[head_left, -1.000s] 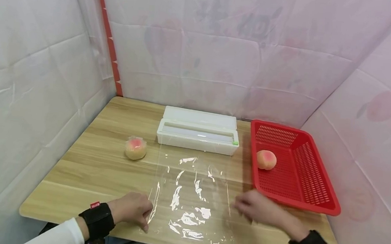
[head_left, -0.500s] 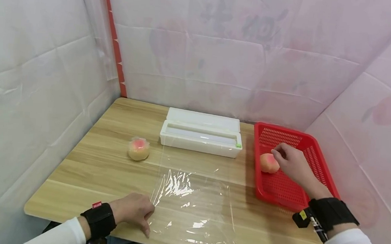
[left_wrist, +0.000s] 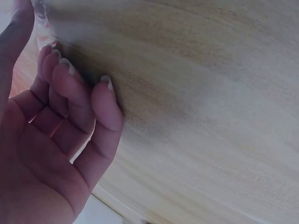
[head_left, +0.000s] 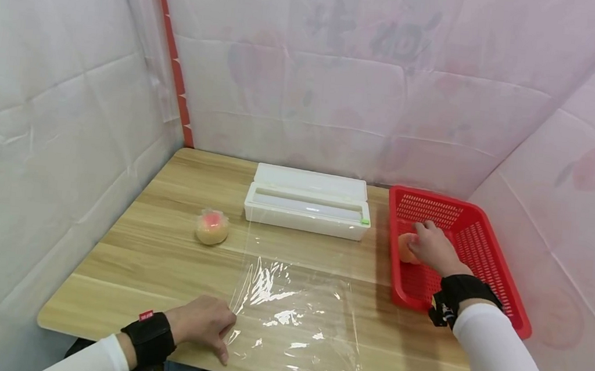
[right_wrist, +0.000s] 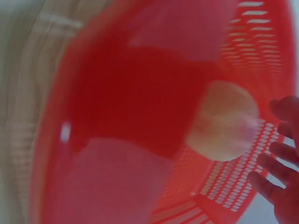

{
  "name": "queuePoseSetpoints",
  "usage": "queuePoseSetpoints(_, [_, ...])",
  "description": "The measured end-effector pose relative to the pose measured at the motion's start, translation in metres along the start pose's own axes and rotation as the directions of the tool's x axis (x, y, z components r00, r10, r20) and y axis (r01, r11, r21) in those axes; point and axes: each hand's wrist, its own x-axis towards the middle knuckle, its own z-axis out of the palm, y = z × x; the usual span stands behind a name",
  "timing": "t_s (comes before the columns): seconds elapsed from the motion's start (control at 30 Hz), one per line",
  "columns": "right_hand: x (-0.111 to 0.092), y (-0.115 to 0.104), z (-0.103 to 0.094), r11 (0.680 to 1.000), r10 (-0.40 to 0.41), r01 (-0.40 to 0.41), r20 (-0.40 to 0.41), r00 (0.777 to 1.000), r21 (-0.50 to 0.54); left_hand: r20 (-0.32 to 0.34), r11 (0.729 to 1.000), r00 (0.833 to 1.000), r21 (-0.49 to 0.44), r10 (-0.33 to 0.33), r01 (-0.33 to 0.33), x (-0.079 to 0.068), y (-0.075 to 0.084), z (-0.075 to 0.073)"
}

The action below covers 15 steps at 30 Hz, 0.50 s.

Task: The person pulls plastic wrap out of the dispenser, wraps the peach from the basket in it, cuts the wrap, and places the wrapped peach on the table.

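Note:
Clear cling film (head_left: 287, 318) stretches across the table from a white dispenser box (head_left: 305, 221). My left hand (head_left: 205, 324) rests at its near left corner. Thumb and index finger stand apart there, and in the left wrist view the bent fingertips (left_wrist: 103, 93) lie against the wood. My right hand (head_left: 434, 248) is over the red basket (head_left: 396, 283), beside a peach (head_left: 406, 249) inside it. In the right wrist view the fingers are spread, with a small gap to the peach (right_wrist: 224, 123). Another peach (head_left: 212, 228), wrapped in film, sits left of the box.
The dispenser's lid (head_left: 311, 179) is raised at the back, with a green slider (head_left: 365, 221) at its right end. White printed sheets (head_left: 336, 95) enclose the wooden table (head_left: 145, 255) at the back and sides. The table's front edge runs just below my left hand.
My right hand has left the film's right side and reached into the basket, down beside the peach. The left hand stays at the film's corner.

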Motion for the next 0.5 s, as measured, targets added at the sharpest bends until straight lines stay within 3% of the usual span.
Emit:
queuePoseSetpoints(0.17, [0.000, 0.005, 0.007, 0.998, 0.060, -0.063, 0.139, 0.989, 0.015, -0.008, 1.000, 1.000, 0.011, 0.008, -0.008, 0.000, -0.001, 0.001])
queuePoseSetpoints(0.5, [0.002, 0.011, 0.016, 0.983, 0.106, -0.141, 0.264, 0.959, 0.114, 0.002, 1.000, 1.000, 0.003, -0.006, 0.006, 0.001, -0.002, 0.001])
